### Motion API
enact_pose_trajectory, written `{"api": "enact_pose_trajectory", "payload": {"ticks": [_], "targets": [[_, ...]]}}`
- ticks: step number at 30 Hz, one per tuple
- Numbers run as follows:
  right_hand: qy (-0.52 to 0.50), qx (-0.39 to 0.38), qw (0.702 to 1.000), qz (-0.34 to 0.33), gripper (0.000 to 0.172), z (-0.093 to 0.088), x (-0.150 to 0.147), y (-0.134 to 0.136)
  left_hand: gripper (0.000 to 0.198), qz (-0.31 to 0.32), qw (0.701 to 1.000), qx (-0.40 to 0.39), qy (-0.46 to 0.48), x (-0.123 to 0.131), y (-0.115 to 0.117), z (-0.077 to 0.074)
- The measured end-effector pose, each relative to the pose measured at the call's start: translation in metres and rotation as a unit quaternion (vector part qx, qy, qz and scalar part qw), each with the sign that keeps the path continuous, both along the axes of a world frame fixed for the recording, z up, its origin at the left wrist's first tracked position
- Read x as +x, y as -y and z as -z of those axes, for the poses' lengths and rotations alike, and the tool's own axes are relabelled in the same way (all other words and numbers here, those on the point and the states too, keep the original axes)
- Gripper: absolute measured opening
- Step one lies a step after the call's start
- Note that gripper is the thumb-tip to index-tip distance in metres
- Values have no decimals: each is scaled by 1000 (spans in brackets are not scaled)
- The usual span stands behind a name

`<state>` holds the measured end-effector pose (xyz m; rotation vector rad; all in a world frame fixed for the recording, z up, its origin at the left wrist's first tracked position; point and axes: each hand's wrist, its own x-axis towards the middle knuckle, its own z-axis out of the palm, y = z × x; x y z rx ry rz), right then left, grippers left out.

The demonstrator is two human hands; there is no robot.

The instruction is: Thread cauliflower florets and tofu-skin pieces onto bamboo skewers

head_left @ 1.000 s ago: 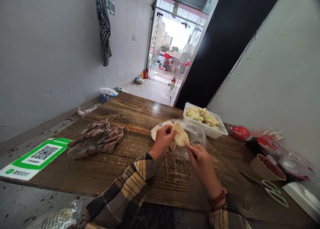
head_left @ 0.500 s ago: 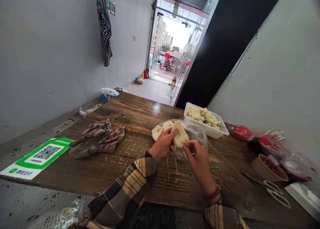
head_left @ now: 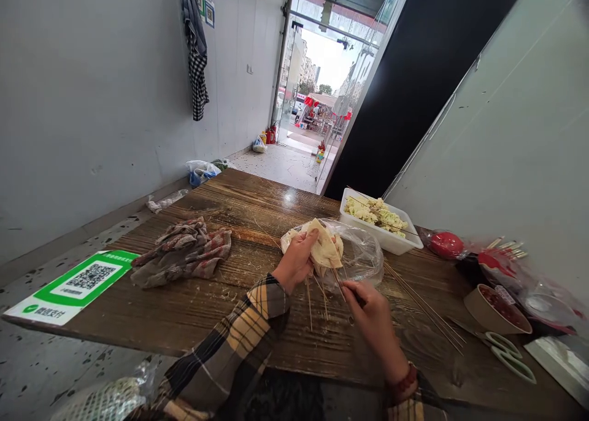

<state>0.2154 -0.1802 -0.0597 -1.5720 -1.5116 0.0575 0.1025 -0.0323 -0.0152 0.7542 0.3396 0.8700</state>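
Note:
My left hand [head_left: 295,260] is closed on a pale, flat slice of food [head_left: 326,248], thumb on top; it looks like tofu or flatbread, but I cannot tell which. Thin wooden skewers [head_left: 337,277] run from the lower edge of that slice toward my right hand [head_left: 370,310], whose thumb and fingers pinch one skewer. Beneath and behind the slice, more pale pieces [head_left: 287,239] lie on a clear plastic bag [head_left: 367,255]. Other skewer ends [head_left: 310,307] stick out below my left hand over the table.
A white tray [head_left: 416,242] of cauliflower pieces stands behind the bag. Loose skewers [head_left: 426,307], scissors [head_left: 508,353] and a bowl of red food [head_left: 499,307] are at right. A crumpled cloth [head_left: 181,252] and QR-code sign [head_left: 73,286] lie on the wooden table [head_left: 221,316] at left.
My right hand has moved down and right, away from the slice's corner along the skewer. In my left hand the slice has tilted and turned.

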Motion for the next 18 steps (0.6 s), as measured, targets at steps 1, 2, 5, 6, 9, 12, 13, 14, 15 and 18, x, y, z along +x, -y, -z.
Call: {"api": "enact_pose_trajectory", "payload": {"ticks": [1, 2, 5, 6, 9, 12, 13, 14, 15, 18], "targets": [[-1, 1, 1000, 1, 24, 0, -1, -1, 25, -1, 1000, 8, -1, 0, 0, 1], [-2, -1, 1000, 0, 24, -1, -2, -2, 26, -3, 1000, 16, -1, 0, 0, 1], [-10, -7, 1000, 6, 24, -2, -3, -6, 25, 3, 1000, 29, -7, 2, 1, 2], [-14, -9, 1000, 6, 24, -3, -4, -7, 25, 10, 999, 30, -12, 2, 2, 2], [-37, -11, 999, 6, 24, -4, -5, -7, 27, 24, 999, 31, -25, 3, 3, 3], [-79, -25, 997, 11, 26, -6, -2, -1, 29, 6, 998, 45, -44, 0, 1, 1], [-93, -31, 995, 17, 26, -7, 1, 3, 29, -14, 997, 49, -54, -1, -1, 0], [-107, -38, 993, 23, 27, -8, 5, 8, 30, -39, 996, 50, -63, -3, -3, -1], [-118, -46, 992, 29, 27, -9, 9, 14, 30, -67, 994, 49, -70, -5, -5, -2], [-137, -95, 986, 31, 30, -13, 26, 33, 29, -111, 990, 38, -74, -10, -9, -6]]}}
